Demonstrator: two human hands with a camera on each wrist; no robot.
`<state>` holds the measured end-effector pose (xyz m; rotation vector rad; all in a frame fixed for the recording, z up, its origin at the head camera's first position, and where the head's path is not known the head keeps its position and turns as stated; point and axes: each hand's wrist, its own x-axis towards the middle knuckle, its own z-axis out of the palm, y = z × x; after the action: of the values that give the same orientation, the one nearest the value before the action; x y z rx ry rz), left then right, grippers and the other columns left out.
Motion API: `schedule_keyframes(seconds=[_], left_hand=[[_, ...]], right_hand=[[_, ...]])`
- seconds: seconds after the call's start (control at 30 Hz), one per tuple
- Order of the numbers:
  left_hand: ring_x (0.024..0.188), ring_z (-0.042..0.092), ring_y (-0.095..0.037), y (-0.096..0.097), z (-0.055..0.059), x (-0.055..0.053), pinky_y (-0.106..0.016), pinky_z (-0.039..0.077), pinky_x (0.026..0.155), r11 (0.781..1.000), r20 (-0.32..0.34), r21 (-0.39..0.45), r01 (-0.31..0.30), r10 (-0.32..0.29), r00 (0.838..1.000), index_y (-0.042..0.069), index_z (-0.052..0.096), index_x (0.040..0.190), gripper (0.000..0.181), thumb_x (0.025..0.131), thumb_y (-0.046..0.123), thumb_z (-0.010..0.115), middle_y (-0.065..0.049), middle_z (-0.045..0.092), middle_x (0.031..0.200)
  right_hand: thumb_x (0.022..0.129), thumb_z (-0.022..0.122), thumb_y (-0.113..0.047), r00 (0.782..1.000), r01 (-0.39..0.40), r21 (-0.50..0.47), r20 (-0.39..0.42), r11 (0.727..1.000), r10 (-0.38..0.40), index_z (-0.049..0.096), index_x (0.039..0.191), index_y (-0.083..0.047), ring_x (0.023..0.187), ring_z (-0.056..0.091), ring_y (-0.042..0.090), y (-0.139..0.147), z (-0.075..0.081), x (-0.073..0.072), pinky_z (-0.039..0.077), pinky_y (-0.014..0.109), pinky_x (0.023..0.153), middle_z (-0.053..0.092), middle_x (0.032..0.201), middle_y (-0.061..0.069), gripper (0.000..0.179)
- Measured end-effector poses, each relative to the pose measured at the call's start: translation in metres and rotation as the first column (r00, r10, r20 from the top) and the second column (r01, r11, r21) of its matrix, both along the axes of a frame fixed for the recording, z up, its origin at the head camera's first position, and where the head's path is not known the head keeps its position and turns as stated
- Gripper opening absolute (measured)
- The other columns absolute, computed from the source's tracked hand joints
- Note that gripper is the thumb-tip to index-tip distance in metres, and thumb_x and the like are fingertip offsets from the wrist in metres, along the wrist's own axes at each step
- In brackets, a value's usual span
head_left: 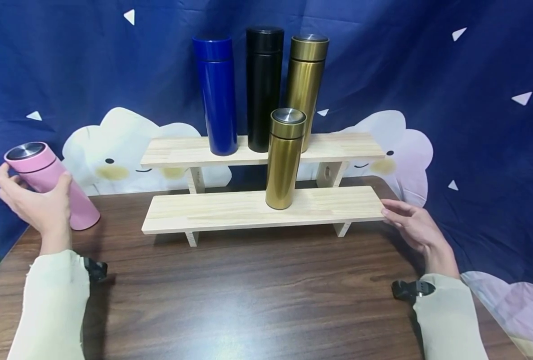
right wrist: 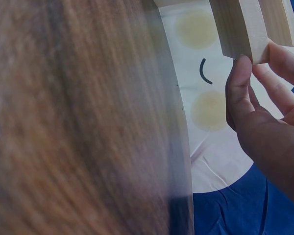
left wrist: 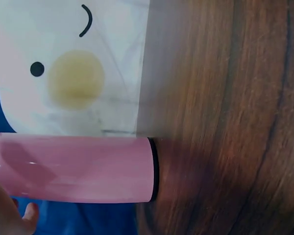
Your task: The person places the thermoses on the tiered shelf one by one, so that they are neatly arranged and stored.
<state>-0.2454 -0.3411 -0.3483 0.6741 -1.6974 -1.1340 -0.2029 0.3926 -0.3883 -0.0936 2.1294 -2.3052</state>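
Note:
On the left, my left hand (head_left: pixel 38 207) grips a pink thermos bottle (head_left: pixel 82 207) with a steel-topped lid, around its upper part. In the left wrist view the pink bottle's dark base rim is just at the wooden table; whether it touches is hard to tell. At the other side, my right hand (head_left: pixel 417 230) pinches the right end of the lower shelf board (head_left: pixel 221 211) between thumb and fingers; the right wrist view shows the thumb (right wrist: pixel 241 73) against the board's edge. A shorter gold thermos (head_left: pixel 282 172) stands upright on that lower board, right of its middle.
The upper shelf board (head_left: pixel 171 150) carries a blue thermos (head_left: pixel 218 100), a black thermos (head_left: pixel 264 95) and a taller gold thermos (head_left: pixel 308 75), all standing. Behind hangs a blue curtain (head_left: pixel 473 150) with cloud faces. Brown table surface (head_left: pixel 248 300) stretches in front of the two-tier rack.

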Motion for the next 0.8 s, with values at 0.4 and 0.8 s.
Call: schedule_keyframes(seconds=[0.4,0.8], left_hand=[[0.121,0.036,0.003,-0.009,-0.004,-0.004,-0.024,0.027,0.107,0.997,0.056,0.048,0.064,-0.066,0.996,0.036,0.035,0.149,0.087,0.076,0.030,0.082,0.013,0.045,0.137],[0.125,0.044,-0.001,-0.018,-0.006,-0.010,-0.022,0.026,0.107,0.988,-0.043,0.081,0.130,-0.127,0.991,0.034,0.042,0.144,0.081,0.075,0.015,0.081,0.012,0.054,0.137]], right_hand=[[0.096,0.064,0.005,1.000,0.005,0.000,0.006,1.000,-0.005,0.075,0.107,-0.017,0.091,0.067,0.004,0.001,0.000,0.001,0.051,0.017,0.082,0.074,0.100,-0.005,0.027],[0.096,0.064,0.004,1.000,0.008,-0.002,0.014,1.000,-0.008,0.075,0.106,-0.017,0.090,0.068,0.005,-0.001,0.000,0.000,0.052,0.017,0.081,0.074,0.099,-0.004,0.026]])
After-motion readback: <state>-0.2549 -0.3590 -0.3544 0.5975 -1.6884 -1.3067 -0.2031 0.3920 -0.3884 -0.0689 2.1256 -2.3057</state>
